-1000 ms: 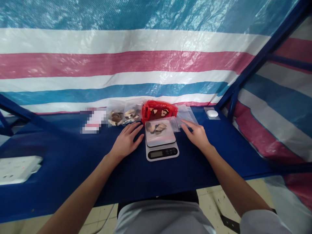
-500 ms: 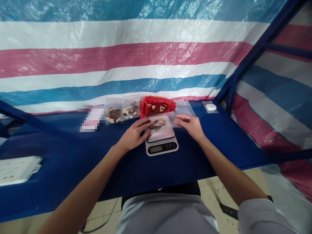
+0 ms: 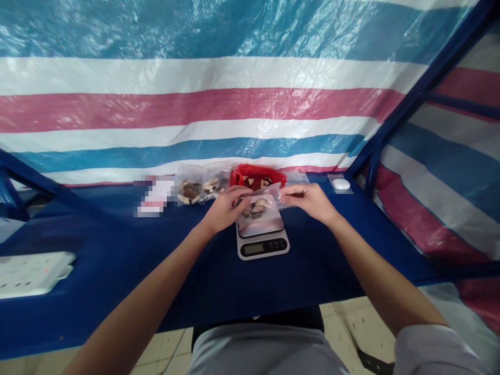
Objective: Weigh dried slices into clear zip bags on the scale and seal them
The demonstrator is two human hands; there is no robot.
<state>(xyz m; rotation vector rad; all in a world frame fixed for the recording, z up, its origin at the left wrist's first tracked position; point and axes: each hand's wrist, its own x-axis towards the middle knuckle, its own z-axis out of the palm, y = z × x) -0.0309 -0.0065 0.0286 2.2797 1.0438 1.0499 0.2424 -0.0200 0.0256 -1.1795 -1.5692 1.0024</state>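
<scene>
And here we are at the blue table (image 3: 312, 276), twelve o'clock being the side away from the person. In the middle sits the white scale (image 3: 263, 247), its control panel facing six, its long axis running close to twelve-to-six; the figures on the display can't be made out. Over its plate is the clear bag (image 3: 260, 207), with pale, dark-edged pieces inside; whether it rests on the plate or is lifted just off it, I cannot tell. The bag stretches crosswise, its long axis from between eight and nine up to between two and three, the bare film end pointing toward the right hand (image 3: 308, 201). That hand is pinching that end between thumb and fingers, and the left hand (image 3: 226, 208) comes in from nine, fingers and thumb over the near-left edge, thumb a little apart; how firmly it grips, I cannot tell.

Look to twelve: a red bag (image 3: 258, 169), mouth gaping, more pieces inside, just beyond the scale. Round at ten, two filled bags (image 3: 190, 191) stand side by side, and further out between nine and ten lies a pixelated sheet (image 3: 154, 197). Over at two, a white oval thing (image 3: 341, 184) in a clear packet; far off between eight and nine, a white power strip (image 3: 29, 273). Striped sheeting (image 3: 195, 109) fills the back.
</scene>
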